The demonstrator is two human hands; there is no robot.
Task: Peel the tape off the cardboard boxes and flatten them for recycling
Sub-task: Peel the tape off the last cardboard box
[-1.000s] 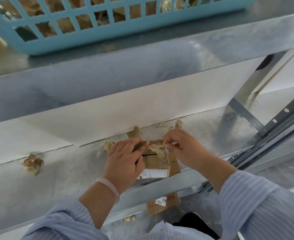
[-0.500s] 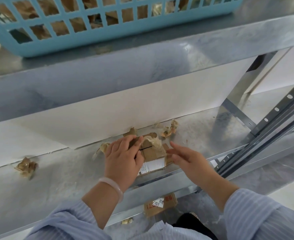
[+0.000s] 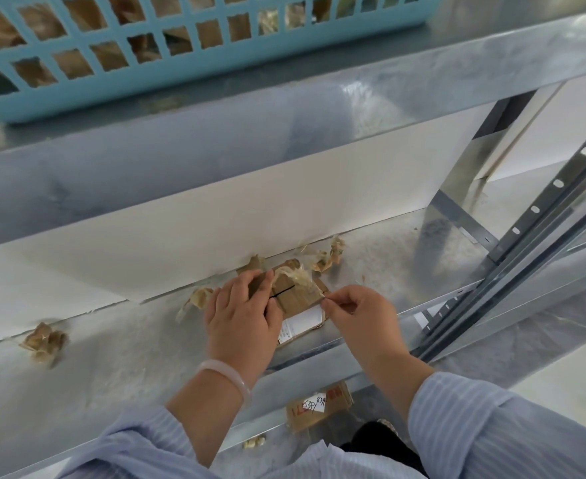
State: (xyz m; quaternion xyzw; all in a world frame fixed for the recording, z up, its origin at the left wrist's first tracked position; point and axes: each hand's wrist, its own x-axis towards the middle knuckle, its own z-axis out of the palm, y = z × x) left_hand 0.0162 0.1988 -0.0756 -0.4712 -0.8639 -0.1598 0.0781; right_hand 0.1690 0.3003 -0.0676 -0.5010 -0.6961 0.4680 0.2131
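A small brown cardboard box with a white label lies on the lower metal shelf near its front edge. Loose clear tape curls up from its top. My left hand lies over the box's left half, fingers curled around its far edge, holding it down. My right hand is at the box's right corner, where thumb and forefinger pinch the tape edge.
Crumpled tape wads lie on the shelf at the left, behind the box and at the back right. A blue basket with cardboard stands on the upper shelf. Another labelled box lies on the floor below. Shelf uprights stand right.
My right hand let go at the box's top, drew back open, then returned to the right corner and pinched the tape there. My left hand stayed on the box.
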